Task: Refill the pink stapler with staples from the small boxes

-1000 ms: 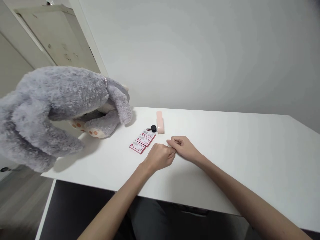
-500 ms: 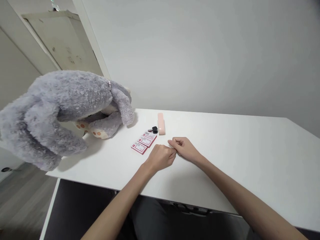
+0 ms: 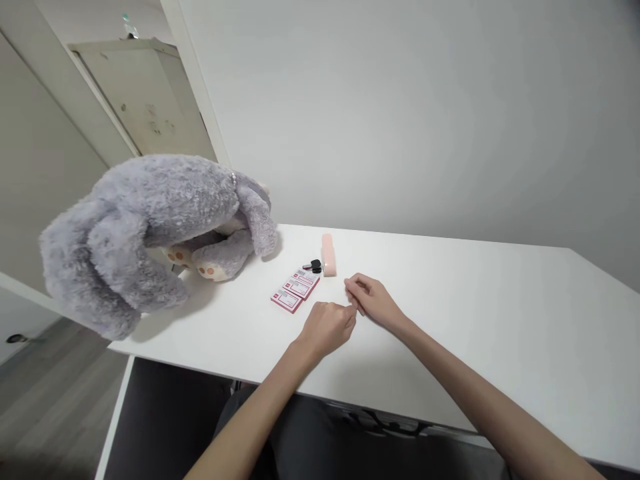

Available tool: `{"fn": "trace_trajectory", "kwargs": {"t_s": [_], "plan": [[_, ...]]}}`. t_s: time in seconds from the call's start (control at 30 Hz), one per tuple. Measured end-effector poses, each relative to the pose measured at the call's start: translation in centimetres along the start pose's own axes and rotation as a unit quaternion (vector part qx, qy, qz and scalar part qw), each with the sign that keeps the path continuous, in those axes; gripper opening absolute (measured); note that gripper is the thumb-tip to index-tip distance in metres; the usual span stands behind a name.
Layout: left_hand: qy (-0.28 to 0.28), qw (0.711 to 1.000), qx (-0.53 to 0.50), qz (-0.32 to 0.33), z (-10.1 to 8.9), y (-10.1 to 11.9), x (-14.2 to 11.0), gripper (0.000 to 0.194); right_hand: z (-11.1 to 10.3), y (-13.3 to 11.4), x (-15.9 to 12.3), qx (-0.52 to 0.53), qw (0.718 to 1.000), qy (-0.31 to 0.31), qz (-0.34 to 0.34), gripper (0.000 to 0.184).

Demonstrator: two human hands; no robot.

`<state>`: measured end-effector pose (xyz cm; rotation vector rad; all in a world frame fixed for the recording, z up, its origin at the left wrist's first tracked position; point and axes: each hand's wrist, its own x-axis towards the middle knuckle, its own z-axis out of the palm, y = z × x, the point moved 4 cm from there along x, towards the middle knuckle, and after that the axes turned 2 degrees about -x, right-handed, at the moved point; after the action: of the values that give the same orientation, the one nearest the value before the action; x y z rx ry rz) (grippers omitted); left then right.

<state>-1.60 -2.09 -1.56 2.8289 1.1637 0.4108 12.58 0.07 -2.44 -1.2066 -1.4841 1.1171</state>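
Above the white table, my left hand (image 3: 329, 327) is closed, thumb and fingers pressed together. Right beside it, my right hand (image 3: 374, 301) has its fingers curled in toward the thumb. The fingertips of both hands meet or nearly meet; anything pinched there is hidden or too small to make out. Several flat red-and-white labelled boxes (image 3: 288, 300) lie just beyond my left hand. Behind them sits a small black object with a silvery end (image 3: 314, 266). A pink stapler-like object (image 3: 328, 256) lies beside it, farther back than my right hand.
A large grey plush toy (image 3: 165, 200) slumps over the left end of the white table (image 3: 480, 320). The wall (image 3: 390, 120) runs along the table's back edge. A beige cabinet (image 3: 145, 93) stands at the far left, with a bottle (image 3: 130, 27) on top.
The view has shifted slightly, so the table's things appear a little lower and farther right. My right hand's fingers look a bit less tightly curled; both hands remain close together.
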Motion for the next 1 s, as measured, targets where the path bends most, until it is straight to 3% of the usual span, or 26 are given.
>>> {"fn": "trace_trajectory", "kwargs": {"t_s": [0.13, 0.4, 0.6, 0.77, 1.0], "plan": [[-0.014, 1.000, -0.010, -0.012, 0.0, 0.1, -0.2, 0.028, 0.3, 1.2, 1.4, -0.003, 0.999, 0.048, 0.016, 0.043], [-0.023, 0.999, -0.025, -0.029, 0.0, -0.1, -0.3, 0.026, 2.4, 1.1, 6.2, 0.045, 0.991, 0.120, 0.043, 0.077], [-0.043, 0.998, -0.024, -0.034, -0.1, 0.0, -0.2, 0.024, 2.3, 1.0, 7.6, 0.071, 0.987, 0.125, 0.077, 0.065], [-0.049, 0.998, -0.027, -0.036, -0.1, 0.0, -0.2, 0.024, -0.1, 0.6, 4.5, 0.111, 0.982, 0.132, 0.082, 0.060], [-0.045, 0.997, -0.051, -0.040, -0.3, 0.0, -0.3, 0.025, -6.2, -0.4, -4.2, 0.180, 0.967, 0.131, 0.125, 0.063]]}}
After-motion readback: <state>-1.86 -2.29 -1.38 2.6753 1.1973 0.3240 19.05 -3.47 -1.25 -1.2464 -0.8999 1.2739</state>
